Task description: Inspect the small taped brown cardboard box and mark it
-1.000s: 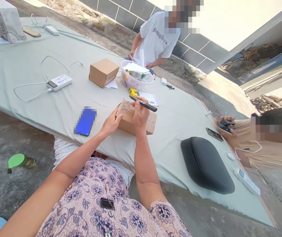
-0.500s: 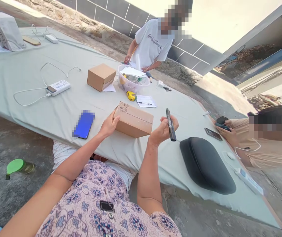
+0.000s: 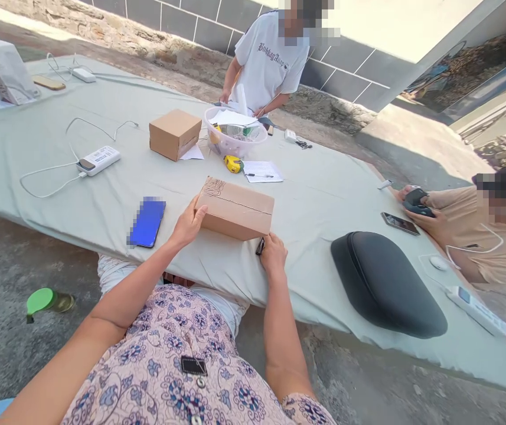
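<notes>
A brown cardboard box is in front of me, with dark scribbled lines on the left of its top and a seam running along it. My left hand grips the box's left end, thumb on the near side. At the box's near right corner is my right hand, fingers closed round a black marker pen. Only one end of the marker shows; the rest is hidden in the hand. Whether the right fingertips press on the box, I cannot tell. To the left lies a phone with a blue screen.
Beyond the box are a yellow tape measure, a paper with a pen, a pink basket and a second carton. A black cushion-like object lies right. People stand or sit around the cloth-covered table.
My right hand has come down and left with the marker, from beside the box to its near right corner. My left hand keeps its grip on the box. The view has shifted slightly.
</notes>
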Demonstrator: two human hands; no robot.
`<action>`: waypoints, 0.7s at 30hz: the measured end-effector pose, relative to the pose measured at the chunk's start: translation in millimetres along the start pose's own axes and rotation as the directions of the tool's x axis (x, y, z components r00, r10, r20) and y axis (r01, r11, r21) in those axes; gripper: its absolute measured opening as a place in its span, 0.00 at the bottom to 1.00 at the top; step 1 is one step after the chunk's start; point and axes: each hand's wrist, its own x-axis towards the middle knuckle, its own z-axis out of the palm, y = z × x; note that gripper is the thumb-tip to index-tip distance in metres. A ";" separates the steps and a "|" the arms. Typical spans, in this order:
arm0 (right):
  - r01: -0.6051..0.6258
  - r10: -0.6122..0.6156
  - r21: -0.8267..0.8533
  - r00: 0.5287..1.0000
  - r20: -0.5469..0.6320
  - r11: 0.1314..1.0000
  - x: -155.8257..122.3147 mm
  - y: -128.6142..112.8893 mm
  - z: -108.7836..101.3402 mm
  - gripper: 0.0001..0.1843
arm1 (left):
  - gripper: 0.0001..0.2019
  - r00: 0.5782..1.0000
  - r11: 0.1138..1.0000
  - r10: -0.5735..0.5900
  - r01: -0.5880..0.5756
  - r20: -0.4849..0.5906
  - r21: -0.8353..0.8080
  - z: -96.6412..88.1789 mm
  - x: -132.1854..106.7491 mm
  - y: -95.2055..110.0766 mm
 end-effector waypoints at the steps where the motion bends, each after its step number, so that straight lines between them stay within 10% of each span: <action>1: -0.003 0.003 0.027 1.000 -0.002 1.000 0.0 1.1 0.8 0.27 | 0.32 1.000 1.000 -0.001 0.001 0.000 0.009 -0.5 -1.2 -0.8; 8: -0.025 0.080 0.353 0.987 -0.141 0.935 -9.7 -19.0 -8.5 0.30 | 0.36 1.000 0.999 -0.005 0.005 0.000 0.048 -2.0 -6.5 -9.9; 12: 0.050 0.051 0.774 0.993 -0.106 0.631 -21.5 -57.6 -16.2 0.42 | 0.35 0.999 0.998 0.042 -0.042 -0.012 0.048 1.8 -9.3 -11.8; 21: 0.049 0.101 0.720 0.981 -0.164 0.692 -32.8 -80.3 -6.5 0.44 | 0.33 1.000 0.991 0.003 -0.001 -0.014 0.137 -22.5 -25.3 -7.1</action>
